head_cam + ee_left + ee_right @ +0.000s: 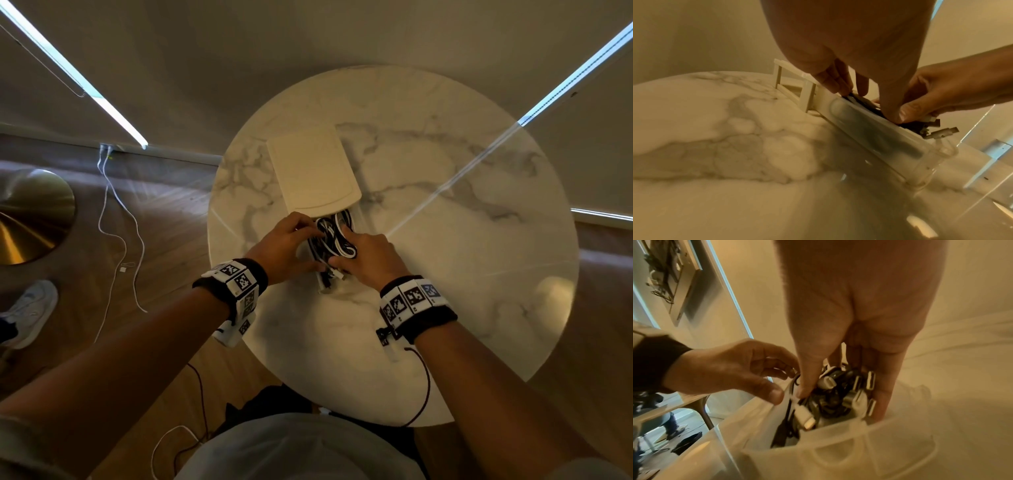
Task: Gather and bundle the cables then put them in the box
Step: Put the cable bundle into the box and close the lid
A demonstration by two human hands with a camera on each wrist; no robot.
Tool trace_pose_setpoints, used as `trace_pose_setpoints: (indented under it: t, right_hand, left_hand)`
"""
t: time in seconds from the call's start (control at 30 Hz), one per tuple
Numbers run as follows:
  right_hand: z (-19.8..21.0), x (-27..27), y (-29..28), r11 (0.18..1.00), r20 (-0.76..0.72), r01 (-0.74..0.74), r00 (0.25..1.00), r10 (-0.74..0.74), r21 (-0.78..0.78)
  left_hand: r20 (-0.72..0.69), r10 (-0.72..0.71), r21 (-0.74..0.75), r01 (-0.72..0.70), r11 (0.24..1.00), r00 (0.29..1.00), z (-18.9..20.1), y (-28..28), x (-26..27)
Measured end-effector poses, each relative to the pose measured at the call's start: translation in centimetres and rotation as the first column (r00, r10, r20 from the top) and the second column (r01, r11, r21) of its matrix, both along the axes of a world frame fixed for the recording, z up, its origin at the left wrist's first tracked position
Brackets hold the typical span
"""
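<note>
A bundle of black and white cables (334, 236) sits in the near end of a translucent box (323, 289) on the round marble table (445, 274). A cream lid (313, 171) covers the box's far part. My right hand (359, 250) grips the bundle (838, 389) from above, thumb on one side and fingers on the other, plugs showing between them. My left hand (301, 246) holds the box's left wall (879, 138): its thumb (777, 394) lies outside and curled fingers (834, 81) reach over the rim onto the cables. One white plug (943, 132) sticks out over the box's near end.
The table stands near a wall, with bare marble around the box. On the wooden floor to the left lie white cords (116, 233), a brass lamp base (30, 219) and another person's shoe (29, 311). A thin dark wire (424, 387) hangs from my right wristband.
</note>
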State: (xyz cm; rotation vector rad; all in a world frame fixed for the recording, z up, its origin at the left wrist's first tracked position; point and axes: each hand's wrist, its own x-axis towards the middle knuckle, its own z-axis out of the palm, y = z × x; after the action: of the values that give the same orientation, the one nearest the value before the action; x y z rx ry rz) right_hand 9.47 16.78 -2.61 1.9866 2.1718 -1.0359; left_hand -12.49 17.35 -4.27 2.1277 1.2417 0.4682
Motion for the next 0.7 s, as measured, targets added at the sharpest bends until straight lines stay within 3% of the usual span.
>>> trace_pose_setpoints:
  t: [0.27,0.53,0.7]
  right_hand:
    - [1.8,3.0,2.5,0.928,-0.127,-0.280,0.958,0.256,-0.245]
    - [1.2,2.9,0.8,0.984,-0.203,-0.140,0.972,0.116,-0.109]
    - [1.9,3.3,1.0,0.948,-0.191,-0.269,0.953,0.236,-0.170]
  left_hand:
    - [-0.079,0.072,-0.020,-0.074,0.997,0.994,0.5,0.2,1.2]
    - [-0.151,0.053,0.005,-0.053,0.999,0.987,0.8,-0.2,1.4]
    - [-0.156,0.084,-0.020,-0.088,0.996,0.984,0.7,-0.4,1.6]
